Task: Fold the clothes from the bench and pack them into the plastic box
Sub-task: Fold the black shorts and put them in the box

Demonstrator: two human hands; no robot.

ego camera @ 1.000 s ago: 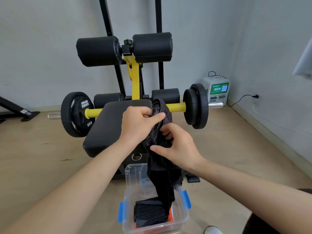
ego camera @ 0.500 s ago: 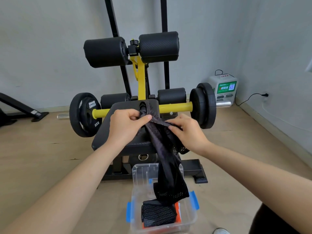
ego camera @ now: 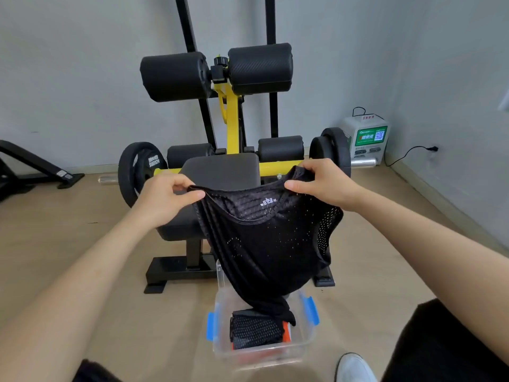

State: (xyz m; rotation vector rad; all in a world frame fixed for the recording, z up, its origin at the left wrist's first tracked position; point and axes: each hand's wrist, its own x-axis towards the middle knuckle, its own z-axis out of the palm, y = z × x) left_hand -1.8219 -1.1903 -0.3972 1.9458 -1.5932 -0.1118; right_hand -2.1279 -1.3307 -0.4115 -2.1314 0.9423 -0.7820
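We hold a black perforated mesh garment [ego camera: 271,244] stretched out in the air between the padded black bench seat [ego camera: 220,172] and the clear plastic box with blue latches [ego camera: 308,334]. Our left hand [ego camera: 162,199] pinches one top corner between thumb and fingers, and our right hand [ego camera: 325,183] pinches the opposite corner, so both grips are closed on the cloth. The garment hangs open and unfolded, and its lowest tip dangles just over the box's mouth.

Inside the box we see a folded black mesh piece [ego camera: 256,330] lying on something orange-red, so we judge some of the packing is done. The bench seat shows no other clothes on the part we can see; the garment hides its near end, so we cannot tell whether more remain. This piece is not yet folded or packed.

For room, the box sits on the wooden floor just in front of the bench's black base, lid off. Bare floor opens to either side of the box. Beyond the bench, the yellow bar with black weight plates [ego camera: 137,172] stands close to our knuckles.
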